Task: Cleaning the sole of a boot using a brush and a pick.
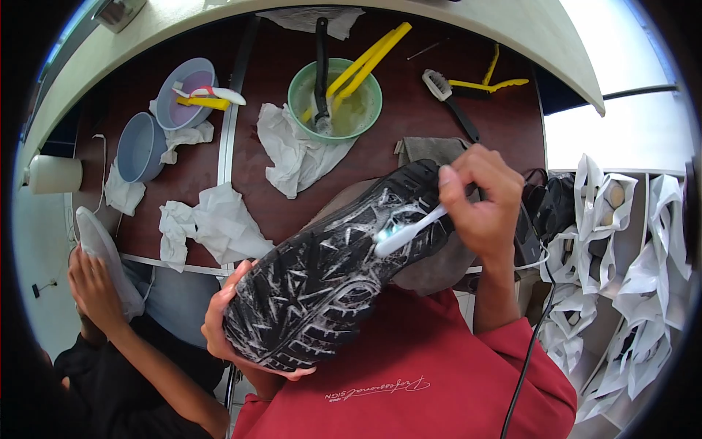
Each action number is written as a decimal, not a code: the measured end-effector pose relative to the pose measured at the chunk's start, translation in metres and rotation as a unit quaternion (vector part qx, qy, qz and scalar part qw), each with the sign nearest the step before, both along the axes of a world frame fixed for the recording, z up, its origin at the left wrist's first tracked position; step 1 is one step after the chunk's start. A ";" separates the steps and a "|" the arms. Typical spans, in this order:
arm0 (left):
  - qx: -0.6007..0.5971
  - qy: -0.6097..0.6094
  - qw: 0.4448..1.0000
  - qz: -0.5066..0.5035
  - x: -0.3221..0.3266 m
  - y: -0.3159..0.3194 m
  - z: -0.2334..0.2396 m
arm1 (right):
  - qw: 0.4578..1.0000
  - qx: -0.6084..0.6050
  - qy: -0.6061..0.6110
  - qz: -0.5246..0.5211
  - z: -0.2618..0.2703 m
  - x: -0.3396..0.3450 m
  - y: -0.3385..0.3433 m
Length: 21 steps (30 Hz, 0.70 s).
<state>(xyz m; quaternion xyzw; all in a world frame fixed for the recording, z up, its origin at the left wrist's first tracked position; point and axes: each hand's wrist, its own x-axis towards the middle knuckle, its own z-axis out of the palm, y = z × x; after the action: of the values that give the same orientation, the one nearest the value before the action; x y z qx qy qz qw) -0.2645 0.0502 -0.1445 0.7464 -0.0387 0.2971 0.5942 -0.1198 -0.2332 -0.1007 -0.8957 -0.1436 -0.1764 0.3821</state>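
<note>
A black shoe (307, 280) is held with its sole facing up, white foam lying in the tread grooves. My left hand (222, 318) grips one end of it from the left, fingers wrapped around the edge. In my right hand (485, 192) is a white toothbrush (411, 233), its bristles against the middle of the sole. Beneath the shoe's far end lies a grey-brown cloth (433, 269), partly hidden. Farther back stands a green bowl (293, 112) of cloudy, foamy liquid, with black and yellow brush handles (373, 57) leaning out of it.
Two blue-grey bowls (141, 148) and crumpled white tissues (225, 222) are on the left of the table (417, 110). Brushes (439, 85) lie at the back right. A co-worker's hand (96, 285) holds a white shoe (107, 258). White bags (592, 236) hang at right, near a black cable (526, 362).
</note>
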 end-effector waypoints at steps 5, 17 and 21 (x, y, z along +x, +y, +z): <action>-0.041 0.000 0.999 0.026 0.006 0.005 -0.012 | 0.996 -0.024 0.035 -0.082 -0.002 0.007 -0.035; -0.087 0.064 0.991 0.078 0.003 -0.002 -0.007 | 1.000 -0.016 -0.013 -0.017 -0.003 -0.012 -0.021; -0.109 0.082 0.987 0.087 0.003 -0.003 -0.008 | 0.996 -0.036 -0.032 -0.080 -0.007 -0.007 -0.042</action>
<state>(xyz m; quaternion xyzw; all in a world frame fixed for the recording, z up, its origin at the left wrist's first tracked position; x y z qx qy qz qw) -0.2617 0.0467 -0.1524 0.6995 0.1079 0.2875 0.6453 -0.1270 -0.2756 -0.1077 -0.9115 -0.0898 -0.2294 0.3294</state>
